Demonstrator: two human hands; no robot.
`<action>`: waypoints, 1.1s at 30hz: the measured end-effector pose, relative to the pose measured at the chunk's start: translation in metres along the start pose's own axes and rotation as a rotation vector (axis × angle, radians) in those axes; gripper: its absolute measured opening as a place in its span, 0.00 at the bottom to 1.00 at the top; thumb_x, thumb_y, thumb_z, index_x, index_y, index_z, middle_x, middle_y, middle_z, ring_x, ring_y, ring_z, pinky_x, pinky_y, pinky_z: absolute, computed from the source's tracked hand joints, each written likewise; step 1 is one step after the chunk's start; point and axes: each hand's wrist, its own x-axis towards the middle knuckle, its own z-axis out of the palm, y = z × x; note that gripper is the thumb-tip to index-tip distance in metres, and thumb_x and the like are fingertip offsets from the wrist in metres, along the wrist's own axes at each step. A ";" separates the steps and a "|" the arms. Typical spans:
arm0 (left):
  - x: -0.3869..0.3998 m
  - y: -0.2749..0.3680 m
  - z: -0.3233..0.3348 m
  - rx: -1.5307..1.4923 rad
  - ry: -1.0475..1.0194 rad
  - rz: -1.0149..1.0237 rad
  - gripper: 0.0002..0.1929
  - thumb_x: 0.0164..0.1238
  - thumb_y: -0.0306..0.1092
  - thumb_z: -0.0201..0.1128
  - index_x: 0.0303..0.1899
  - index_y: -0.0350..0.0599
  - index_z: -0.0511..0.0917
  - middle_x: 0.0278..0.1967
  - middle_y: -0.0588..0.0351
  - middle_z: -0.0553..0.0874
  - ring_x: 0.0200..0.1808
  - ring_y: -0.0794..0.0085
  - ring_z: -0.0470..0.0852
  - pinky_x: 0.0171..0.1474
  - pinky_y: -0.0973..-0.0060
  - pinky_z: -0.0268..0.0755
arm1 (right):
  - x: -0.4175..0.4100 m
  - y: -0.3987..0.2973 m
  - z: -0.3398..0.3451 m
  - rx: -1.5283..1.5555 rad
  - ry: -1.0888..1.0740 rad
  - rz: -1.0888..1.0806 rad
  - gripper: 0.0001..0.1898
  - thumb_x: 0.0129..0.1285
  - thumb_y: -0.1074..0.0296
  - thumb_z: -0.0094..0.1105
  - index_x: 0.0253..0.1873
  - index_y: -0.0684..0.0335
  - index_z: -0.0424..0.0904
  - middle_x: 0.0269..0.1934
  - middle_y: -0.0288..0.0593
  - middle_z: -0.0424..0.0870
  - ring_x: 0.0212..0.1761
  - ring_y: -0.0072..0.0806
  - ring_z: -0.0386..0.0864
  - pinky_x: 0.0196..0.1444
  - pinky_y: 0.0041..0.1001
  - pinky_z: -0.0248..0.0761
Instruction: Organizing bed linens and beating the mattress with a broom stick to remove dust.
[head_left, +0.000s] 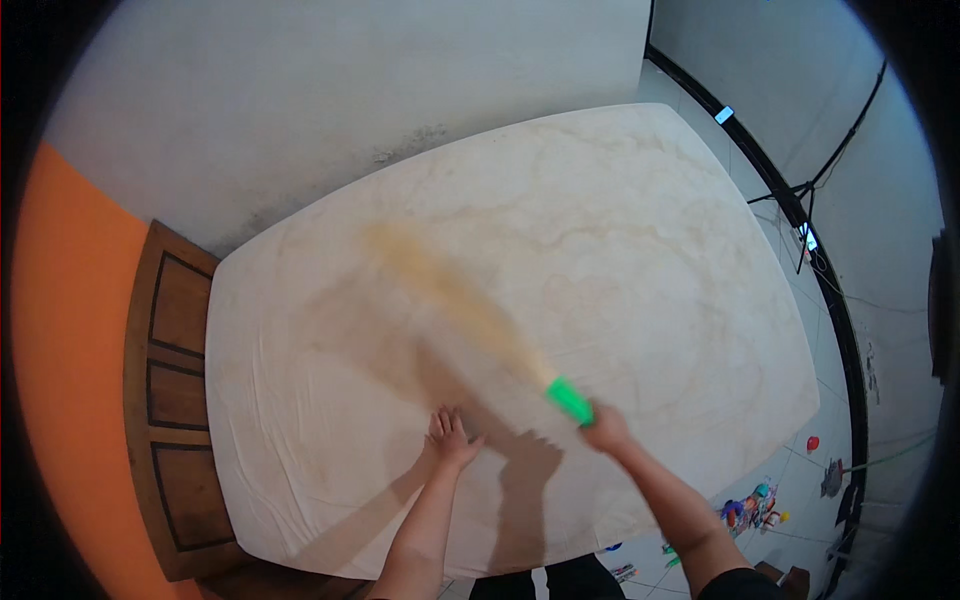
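My right hand (606, 429) grips the green handle of a bed broom (457, 300), and its tan bristles are blurred by motion. The bristle end points to the upper left, over the middle of a bed with a pale, stained fitted sheet (675, 300); whether it touches the cloth I cannot tell. Lower and to the left, my left hand (453, 442) is at the sheet near the bed's front edge, fingers spread and holding nothing. Shadows of the broom and my arms fall across the cloth.
A wooden headboard (176, 405) bounds the bed's left end, and a white wall (360, 82) its far side. On the tiled floor to the right lie colourful toys (750, 506) and a red ball (813, 444). A black tripod (808, 186) and a mop (832, 478) stand there too.
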 end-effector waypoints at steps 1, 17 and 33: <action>0.008 0.006 -0.013 0.010 -0.027 -0.068 0.53 0.44 0.65 0.58 0.65 0.50 0.35 0.66 0.48 0.32 0.67 0.54 0.27 0.61 0.41 0.30 | 0.011 0.018 -0.017 0.010 0.102 0.174 0.15 0.45 0.68 0.56 0.40 0.64 0.71 0.34 0.56 0.77 0.39 0.52 0.74 0.39 0.42 0.68; 0.099 0.058 -0.050 0.106 -0.200 -0.363 0.70 0.22 0.74 0.63 0.63 0.55 0.22 0.63 0.44 0.21 0.63 0.47 0.17 0.57 0.39 0.19 | 0.096 -0.048 0.050 -0.084 -0.328 0.113 0.14 0.48 0.62 0.54 0.38 0.63 0.72 0.35 0.54 0.78 0.40 0.49 0.75 0.40 0.42 0.69; 0.114 0.093 -0.064 0.142 -0.385 -0.367 0.76 0.13 0.72 0.67 0.61 0.51 0.17 0.62 0.41 0.20 0.63 0.46 0.17 0.60 0.44 0.20 | 0.311 0.111 -0.126 0.431 0.684 0.420 0.13 0.49 0.61 0.51 0.31 0.67 0.74 0.21 0.49 0.76 0.21 0.35 0.76 0.22 0.33 0.67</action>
